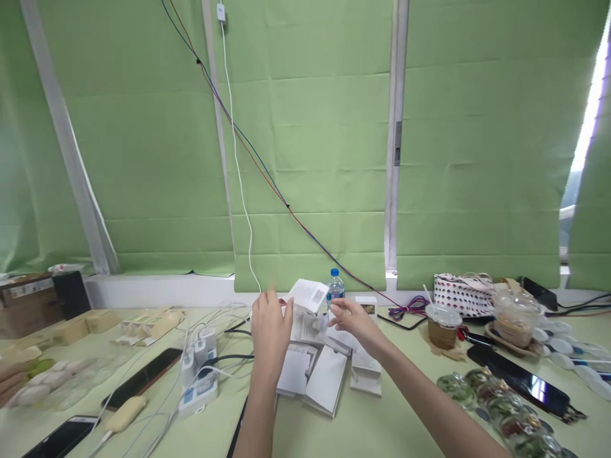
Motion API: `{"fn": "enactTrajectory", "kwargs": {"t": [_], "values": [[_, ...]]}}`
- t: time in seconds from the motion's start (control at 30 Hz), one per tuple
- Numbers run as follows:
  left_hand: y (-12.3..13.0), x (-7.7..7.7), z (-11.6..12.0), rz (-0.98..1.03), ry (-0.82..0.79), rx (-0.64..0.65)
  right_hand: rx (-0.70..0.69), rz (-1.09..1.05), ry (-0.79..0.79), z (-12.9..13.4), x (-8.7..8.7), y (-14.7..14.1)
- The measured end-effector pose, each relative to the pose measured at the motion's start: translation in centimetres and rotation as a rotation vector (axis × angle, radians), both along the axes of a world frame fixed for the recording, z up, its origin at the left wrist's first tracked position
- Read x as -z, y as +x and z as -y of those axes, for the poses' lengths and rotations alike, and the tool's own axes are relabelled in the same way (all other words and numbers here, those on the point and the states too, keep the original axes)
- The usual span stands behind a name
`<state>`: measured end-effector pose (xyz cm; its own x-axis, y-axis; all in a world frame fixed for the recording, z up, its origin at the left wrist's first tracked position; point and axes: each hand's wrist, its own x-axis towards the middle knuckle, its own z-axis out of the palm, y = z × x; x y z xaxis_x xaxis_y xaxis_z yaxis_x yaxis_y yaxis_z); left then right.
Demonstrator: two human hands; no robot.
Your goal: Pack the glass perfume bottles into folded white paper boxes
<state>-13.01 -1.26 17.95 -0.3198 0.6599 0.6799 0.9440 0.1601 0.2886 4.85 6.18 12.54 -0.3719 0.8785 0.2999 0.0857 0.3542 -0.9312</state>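
Several small white paper cartons (pixel 326 380) lie in a loose pile at the middle of the table, some with flaps folded out. My left hand (pixel 273 323) is at the left side of the pile, fingers stretched upward and partly blurred, thumb apart from them. On the other side, my right hand (pixel 357 326) has its thumb and fingers bent together at the edge of a white carton piece (pixel 323 323). Between the hands a white flap (pixel 309 295) with small print stands tilted up. Where the fingertips meet the carton is partly hidden.
A water bottle (pixel 335 286) stands behind the pile. Left are a power strip (pixel 199 372) with tangled cables and phones (pixel 143 376). Right are a drink cup (pixel 443 324), a black phone (pixel 518 375) and several clear round containers (pixel 506 407). Another person's hand (pixel 10 380) shows at far left.
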Motion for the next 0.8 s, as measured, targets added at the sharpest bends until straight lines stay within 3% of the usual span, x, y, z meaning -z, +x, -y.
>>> {"fn": "enactTrajectory", "kwargs": {"t": [0.13,0.3,0.37,0.47,0.63,0.7,0.8], "values": [[0.6,1.1,-0.7,0.004,-0.312,0.092,0.125,0.241,0.121,-2.3,1.7,0.5],[2.2,2.4,-1.7,0.021,-0.475,0.217,0.430,0.619,0.250,-8.0,3.1,3.2],[3.2,3.3,-2.2,0.031,-0.527,0.313,0.465,0.771,0.281,-9.9,3.4,3.9],[5.2,5.3,-3.1,0.039,-0.613,0.556,0.454,0.963,0.313,-11.3,3.7,4.5],[9.1,9.8,-4.6,0.049,-0.862,0.927,0.497,1.135,0.360,-10.1,2.9,5.2],[10.1,11.4,-4.9,0.056,-0.928,0.981,0.549,1.151,0.386,-8.5,1.7,6.0],[11.0,13.2,-5.2,0.080,-0.939,0.960,0.576,1.136,0.438,-4.6,-0.3,8.4]]}}
